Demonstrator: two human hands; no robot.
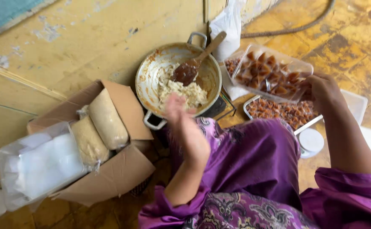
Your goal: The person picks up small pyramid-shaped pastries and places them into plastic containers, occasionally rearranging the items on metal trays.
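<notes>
The right hand (321, 88) is gripping the edge of a clear rectangular plastic container (272, 73) packed with brown triangular sweets, holding it tilted above a similar filled metal tray (278, 111). The left hand (184, 123), blurred, is hovering over a round two-handled metal pan (177, 79) of pale dough; its grip cannot be judged. A wooden spatula (196, 62) is resting in the pan. A cardboard box (109, 140) with bagged dough is standing to the left.

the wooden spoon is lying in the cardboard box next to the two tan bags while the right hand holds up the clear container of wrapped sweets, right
Not quite. The head view shows the wooden spoon resting in the metal pan with the pale mash, not in the cardboard box. The rest stands: the right hand holds up the clear container of wrapped sweets.
</notes>
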